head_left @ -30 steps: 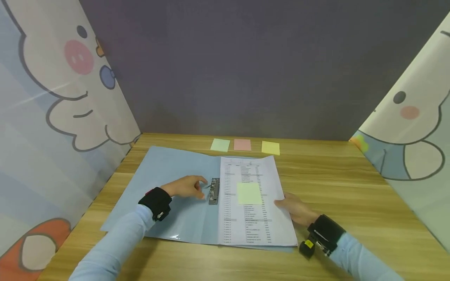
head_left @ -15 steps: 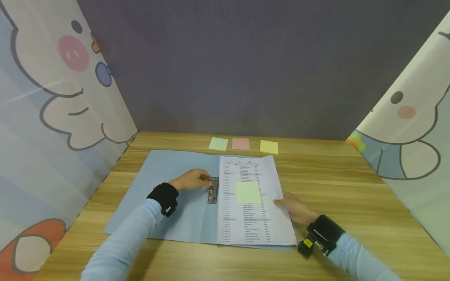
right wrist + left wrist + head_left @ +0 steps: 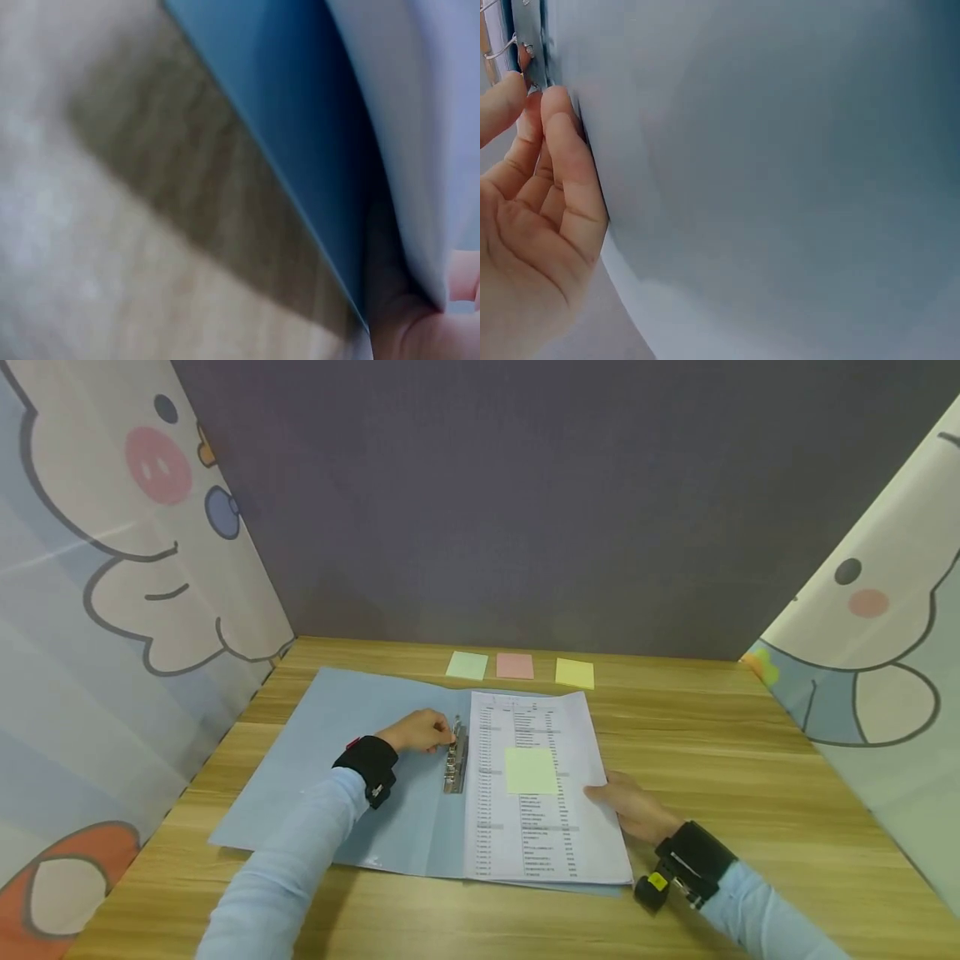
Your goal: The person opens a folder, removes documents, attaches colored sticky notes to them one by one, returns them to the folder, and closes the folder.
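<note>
A light blue ring binder folder [image 3: 352,706] lies open on the table. In its middle is a metal ring clasp [image 3: 453,777], also visible at the top left of the left wrist view. My left hand [image 3: 415,731] pinches at this clasp with thumb and fingertips [image 3: 555,101]; the exact grip is partly hidden. A stack of printed sheets [image 3: 555,852] covers the folder's right half, with a pale yellow-green sticky note [image 3: 531,771] on top. At the stack's right edge, my right hand [image 3: 636,807] grips the sheets, thumb above and fingers beneath, lifting this edge off the folder cover [image 3: 277,112].
Behind the folder, a green sticky note [image 3: 467,665], a pink one [image 3: 514,666] and a yellow one [image 3: 575,673] lie in a row on the wooden table [image 3: 735,760]. A dark panel [image 3: 525,510] rises at the back, with cartoon-printed sheets on both sides.
My left hand has moved right and slightly away from me to the clasp, its fingers closing there from a spread pose. The right hand keeps its hold on the sheets.
</note>
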Demonstrator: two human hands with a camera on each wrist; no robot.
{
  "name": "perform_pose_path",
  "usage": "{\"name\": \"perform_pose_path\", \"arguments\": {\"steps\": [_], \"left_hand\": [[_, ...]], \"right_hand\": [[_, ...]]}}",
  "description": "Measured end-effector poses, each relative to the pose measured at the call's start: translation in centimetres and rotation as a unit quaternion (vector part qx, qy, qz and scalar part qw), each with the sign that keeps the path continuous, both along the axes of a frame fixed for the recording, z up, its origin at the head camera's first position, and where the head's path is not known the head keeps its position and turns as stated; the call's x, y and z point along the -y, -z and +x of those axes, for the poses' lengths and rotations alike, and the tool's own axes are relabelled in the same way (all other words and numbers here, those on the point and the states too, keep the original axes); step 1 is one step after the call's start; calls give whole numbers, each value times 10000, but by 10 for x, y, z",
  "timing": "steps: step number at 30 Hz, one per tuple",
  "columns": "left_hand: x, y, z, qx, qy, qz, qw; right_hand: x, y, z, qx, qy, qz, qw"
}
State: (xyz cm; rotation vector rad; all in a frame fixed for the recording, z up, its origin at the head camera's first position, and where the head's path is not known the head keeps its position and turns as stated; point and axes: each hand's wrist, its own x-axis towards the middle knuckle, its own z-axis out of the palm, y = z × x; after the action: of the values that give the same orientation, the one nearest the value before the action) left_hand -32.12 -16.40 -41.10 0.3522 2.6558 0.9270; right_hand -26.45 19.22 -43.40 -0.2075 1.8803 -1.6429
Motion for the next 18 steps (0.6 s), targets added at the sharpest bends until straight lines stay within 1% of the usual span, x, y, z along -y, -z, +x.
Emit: {"name": "perform_pose_path", "arguments": {"steps": [2,6,9,10,13,18], "left_hand": [[-1,-1,1,11,17,-49,10000],[-1,-4,3,65,187,-251,9995],[-2,-6,5,203,287,-385,9986],[-3,-7,6,256,285,-427,9984],[-4,-7,9,412,254,-353,9982],[-6,-6,13,486,166,-333,9981]], "right_hand": [[0,0,1,8,-3,-30,10000],[1,1,1,33,-17,-146,9999],[2,2,2,51,2,-167,9998],[2,2,2,36,26,-157,9999],[3,1,2,-45,39,-75,10000],[5,-2,5,-156,35,3,9999]]}}
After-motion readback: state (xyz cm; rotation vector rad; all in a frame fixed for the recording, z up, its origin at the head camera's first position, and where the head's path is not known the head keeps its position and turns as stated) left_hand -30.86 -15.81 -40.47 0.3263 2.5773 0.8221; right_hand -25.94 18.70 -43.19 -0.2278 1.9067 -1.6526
